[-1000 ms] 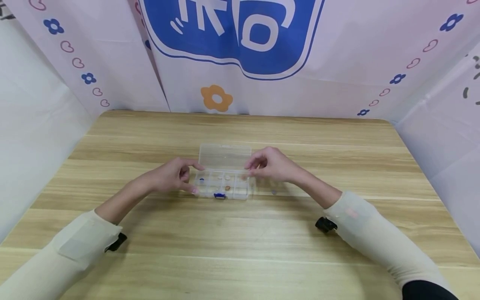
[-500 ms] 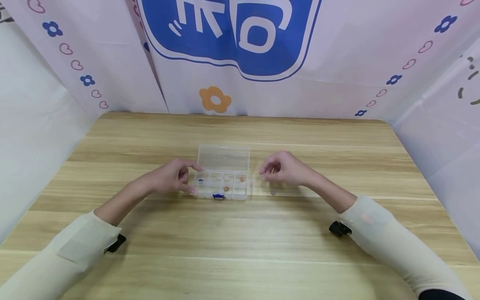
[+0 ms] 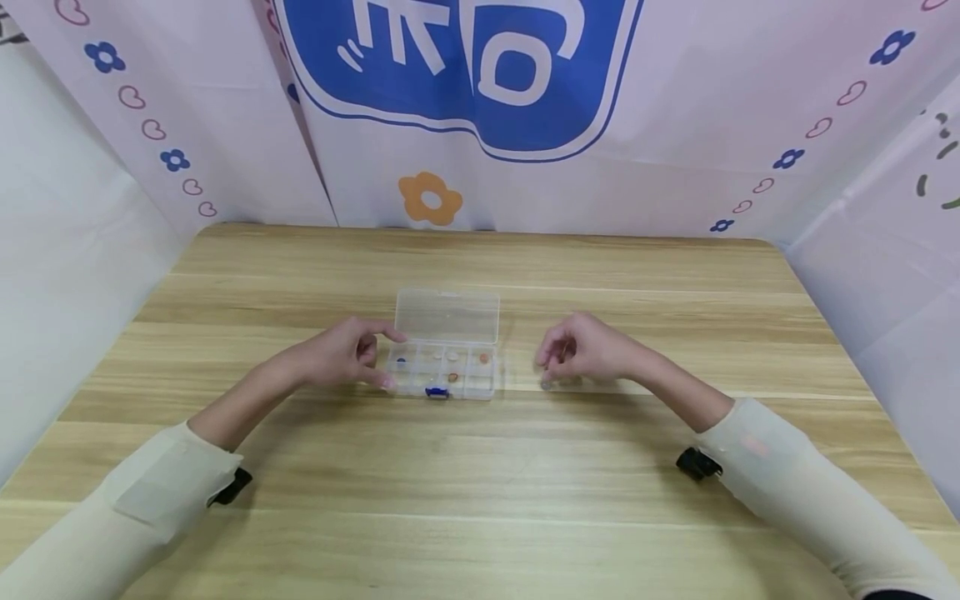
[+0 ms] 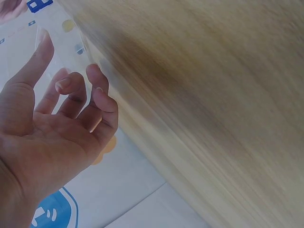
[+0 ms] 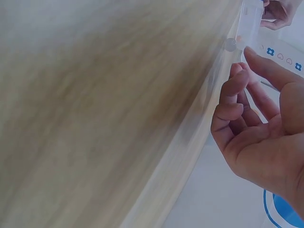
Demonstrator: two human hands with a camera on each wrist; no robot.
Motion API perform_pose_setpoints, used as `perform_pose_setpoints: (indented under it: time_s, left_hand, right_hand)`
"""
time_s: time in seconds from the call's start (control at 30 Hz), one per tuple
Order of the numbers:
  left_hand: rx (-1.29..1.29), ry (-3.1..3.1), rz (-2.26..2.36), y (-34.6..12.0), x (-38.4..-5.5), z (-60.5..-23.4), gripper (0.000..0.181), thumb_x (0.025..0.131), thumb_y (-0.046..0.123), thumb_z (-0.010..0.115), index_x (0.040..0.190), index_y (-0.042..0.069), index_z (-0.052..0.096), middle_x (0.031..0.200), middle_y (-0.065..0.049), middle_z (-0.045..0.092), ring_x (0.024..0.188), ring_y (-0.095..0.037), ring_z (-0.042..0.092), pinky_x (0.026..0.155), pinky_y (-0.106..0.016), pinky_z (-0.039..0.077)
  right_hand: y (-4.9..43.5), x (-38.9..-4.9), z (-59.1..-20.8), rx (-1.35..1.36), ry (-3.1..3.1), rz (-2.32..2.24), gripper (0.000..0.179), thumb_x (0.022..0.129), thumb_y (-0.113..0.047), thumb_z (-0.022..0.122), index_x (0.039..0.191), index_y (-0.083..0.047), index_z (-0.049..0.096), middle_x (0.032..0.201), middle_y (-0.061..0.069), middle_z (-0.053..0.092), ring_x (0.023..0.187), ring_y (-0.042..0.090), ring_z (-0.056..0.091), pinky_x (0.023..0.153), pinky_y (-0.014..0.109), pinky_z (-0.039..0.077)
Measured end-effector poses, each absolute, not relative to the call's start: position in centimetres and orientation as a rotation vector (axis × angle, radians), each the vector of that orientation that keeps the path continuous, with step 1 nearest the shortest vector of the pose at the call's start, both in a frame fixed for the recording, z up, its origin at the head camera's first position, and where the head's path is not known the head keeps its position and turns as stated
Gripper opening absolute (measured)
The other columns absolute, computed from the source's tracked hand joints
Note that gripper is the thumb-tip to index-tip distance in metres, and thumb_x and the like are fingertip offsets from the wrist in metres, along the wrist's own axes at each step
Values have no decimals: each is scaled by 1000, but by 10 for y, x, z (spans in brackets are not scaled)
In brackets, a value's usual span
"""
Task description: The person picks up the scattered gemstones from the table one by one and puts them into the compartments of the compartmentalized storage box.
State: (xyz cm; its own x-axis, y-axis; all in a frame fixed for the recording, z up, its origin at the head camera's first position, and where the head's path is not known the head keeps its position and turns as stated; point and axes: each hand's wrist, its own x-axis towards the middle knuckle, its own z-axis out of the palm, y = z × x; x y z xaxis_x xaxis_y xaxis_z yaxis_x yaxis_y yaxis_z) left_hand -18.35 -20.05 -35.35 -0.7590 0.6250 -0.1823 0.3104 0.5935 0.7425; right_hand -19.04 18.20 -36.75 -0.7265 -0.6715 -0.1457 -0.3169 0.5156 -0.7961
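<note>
A clear plastic compartment box (image 3: 480,386) lies on the table, its lid (image 3: 447,317) laid back. Several small pieces sit in its cells, including a blue one (image 3: 402,361), an orange one (image 3: 483,358) and a reddish one (image 3: 453,377). My left hand (image 3: 347,354) holds the box's left end, index finger at the back corner and thumb at the front. To the right, my right hand (image 3: 585,348) reaches down with fingers bent. Its thumb and fingertips are right at a small clear round disc (image 5: 230,44) lying on the wooden surface; nothing shows between them.
A blue latch (image 3: 437,392) marks the front of the box. The wooden tabletop (image 3: 450,492) stretches around both arms. Behind it hangs a printed white cloth (image 3: 600,196), with white sheets at both sides.
My right hand has moved from the box's right end rightward and down to the small disc, leaving the orange piece uncovered in its cell. The left hand stays at the box.
</note>
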Motion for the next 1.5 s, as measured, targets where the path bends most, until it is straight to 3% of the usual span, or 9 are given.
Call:
perform_pose_setpoints:
  time_s: [0.27, 0.93, 1.2, 1.5]
  left_hand:
    - [755, 2407, 994, -201, -183, -353, 61, 83, 7, 87, 134, -13, 58, 60, 4, 36, 57, -7, 34, 63, -25, 41]
    - [748, 2409, 989, -200, -184, -354, 61, 83, 6, 86, 134, -13, 59, 61, 4, 37, 57, -7, 35, 65, -26, 43]
    - [756, 2403, 992, -201, -184, -354, 61, 84, 7, 86, 135, -13, 58, 61, 4, 37, 57, -7, 35, 65, -26, 42]
    - [757, 2400, 993, -201, -184, -355, 62, 85, 9, 86, 135, -12, 58, 62, 4, 37, 57, -7, 34, 65, -26, 41]
  right_hand:
    - [182, -190, -369, -807, 2281, -1082, 13, 84, -1, 84, 91, 2, 75, 81, 2, 70, 72, 13, 62, 60, 21, 49]
    - [176, -192, -370, -896, 2299, -998, 8, 85, 4, 80, 84, -2, 75, 80, -1, 71, 73, 10, 61, 67, 23, 52]
    - [176, -191, -369, -898, 2319, -981, 12, 85, 9, 70, 86, -1, 76, 81, 1, 71, 74, 10, 60, 68, 23, 51]
    - [173, -190, -369, -891, 2307, -977, 10, 85, 8, 73, 85, -1, 75, 79, 2, 70, 73, 11, 60, 67, 24, 52]
